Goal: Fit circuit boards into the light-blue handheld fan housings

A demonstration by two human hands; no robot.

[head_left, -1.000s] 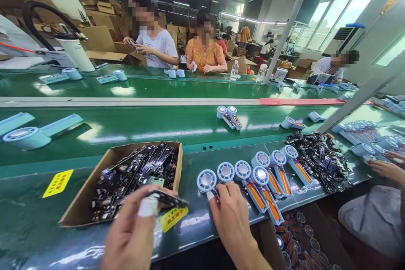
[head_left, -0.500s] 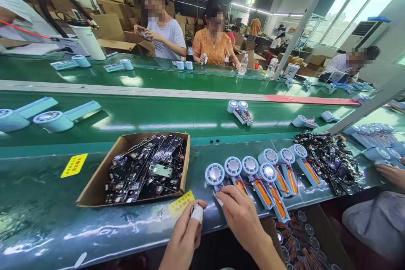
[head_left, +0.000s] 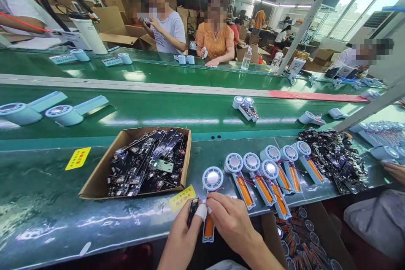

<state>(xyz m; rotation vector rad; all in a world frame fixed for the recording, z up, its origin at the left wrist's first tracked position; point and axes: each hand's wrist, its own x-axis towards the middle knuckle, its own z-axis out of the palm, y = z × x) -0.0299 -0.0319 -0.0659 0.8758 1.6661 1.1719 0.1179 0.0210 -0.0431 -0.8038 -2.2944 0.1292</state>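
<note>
A small black circuit board (head_left: 193, 210) is in my left hand (head_left: 183, 236), whose thumb wears a white cover. A light-blue handheld fan (head_left: 212, 178) lies in front of me, its open handle with an orange battery pointing my way. My right hand (head_left: 230, 221) is closed over the upper part of that handle, fingertips pinched beside my left thumb; what they pinch is hidden. Right of it lie several more handheld fans (head_left: 251, 163) with orange batteries and red wires. Left of my hands, a cardboard box (head_left: 187, 156) holds many black circuit boards (head_left: 142, 168).
A loose heap of circuit boards (head_left: 335, 162) lies to the right, near another person's hand (head_left: 395, 171). Beyond runs a green conveyor belt (head_left: 164, 112) carrying fans. Below the bench edge sits a carton of fan parts (head_left: 303, 236). Several people work opposite.
The nearest fan's handle has swung toward me, away from the row, with my right hand over it. My hands have come together, and the circuit board in my left hand now shows.
</note>
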